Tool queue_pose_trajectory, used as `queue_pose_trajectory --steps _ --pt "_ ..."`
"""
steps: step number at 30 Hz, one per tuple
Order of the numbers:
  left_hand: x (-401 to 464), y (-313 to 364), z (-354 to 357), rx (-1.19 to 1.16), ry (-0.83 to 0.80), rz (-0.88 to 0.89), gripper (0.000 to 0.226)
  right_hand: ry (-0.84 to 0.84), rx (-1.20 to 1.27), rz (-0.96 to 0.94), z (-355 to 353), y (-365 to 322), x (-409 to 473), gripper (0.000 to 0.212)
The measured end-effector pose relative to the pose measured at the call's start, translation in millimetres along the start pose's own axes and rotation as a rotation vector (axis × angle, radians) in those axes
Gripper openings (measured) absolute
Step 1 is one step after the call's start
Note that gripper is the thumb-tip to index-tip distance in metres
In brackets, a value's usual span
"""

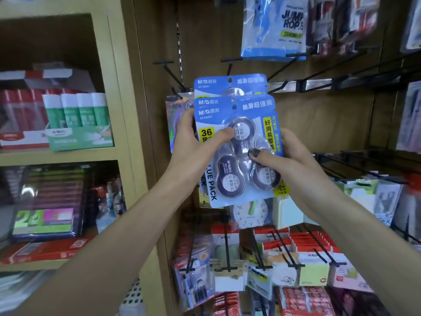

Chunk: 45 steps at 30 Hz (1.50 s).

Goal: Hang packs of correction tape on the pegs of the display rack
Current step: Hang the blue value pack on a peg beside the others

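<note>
Three blue correction tape packs (239, 142), two hands (193, 144), four green glue sticks (75, 110)

Even, fairly bright indoor light falls from above and in front, casting only soft shadows inside the wooden shelf (57, 42) recesses at upper left. Small glare spots sit on the clear blisters of the correction tape packs (239, 142), whose print is the sharpest part of the frame. Toward the edges everything smears and bends with wide-angle distortion, especially the hanging packets (341, 23) at upper right.

Front correction tape pack (239, 147) hides the packs behind; small print blurred
</note>
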<state>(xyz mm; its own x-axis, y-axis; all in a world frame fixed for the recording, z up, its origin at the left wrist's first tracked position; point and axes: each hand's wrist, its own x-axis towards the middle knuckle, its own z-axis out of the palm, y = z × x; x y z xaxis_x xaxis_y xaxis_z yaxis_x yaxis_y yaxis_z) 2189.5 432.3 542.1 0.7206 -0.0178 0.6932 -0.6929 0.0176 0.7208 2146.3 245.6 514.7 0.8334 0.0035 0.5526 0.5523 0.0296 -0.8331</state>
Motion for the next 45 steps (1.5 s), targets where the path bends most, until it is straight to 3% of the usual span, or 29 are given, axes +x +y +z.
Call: queue_pose_trajectory --steps 13,19,24,28,31,35,42,45 --pt "15.2 -3.8 0.8 0.008 -0.028 -0.069 0.036 0.044 0.028 0.052 1.8 2.9 13.8 0.031" --pt "30.4 -11.7 1.9 0.043 -0.044 -0.126 0.049 0.064 0.072 0.151 2.9 1.1 28.0 0.034" --pt "47.1 -16.2 3.5 0.098 -0.066 -0.214 0.038 0.067 0.069 0.209 2.2 5.6 54.8 0.036" --pt "59.1 -18.6 8.2 0.117 -0.079 -0.41 0.059 0.068 0.041 0.258 2.5 16.1 87.2 0.034" --pt "69.5 -26.9 14.2 0.143 -0.042 -0.499 0.1 0.078 -0.007 0.305 4.1 21.4 111.1 0.026" --pt "84.5 -35.5 17.5 0.179 -0.057 -0.548 0.13 0.068 -0.051 0.369 3.1 22.2 135.0 0.028" --pt "83.5 -35.0 15.6 0.239 -0.05 -0.526 0.083 0.017 -0.044 0.385 -5.9 26.7 133.5 0.026" --pt "74.3 -33.3 15.3 0.176 -0.087 -0.52 0.049 -0.006 -0.03 0.375 -6.9 29.5 121.1 0.014"
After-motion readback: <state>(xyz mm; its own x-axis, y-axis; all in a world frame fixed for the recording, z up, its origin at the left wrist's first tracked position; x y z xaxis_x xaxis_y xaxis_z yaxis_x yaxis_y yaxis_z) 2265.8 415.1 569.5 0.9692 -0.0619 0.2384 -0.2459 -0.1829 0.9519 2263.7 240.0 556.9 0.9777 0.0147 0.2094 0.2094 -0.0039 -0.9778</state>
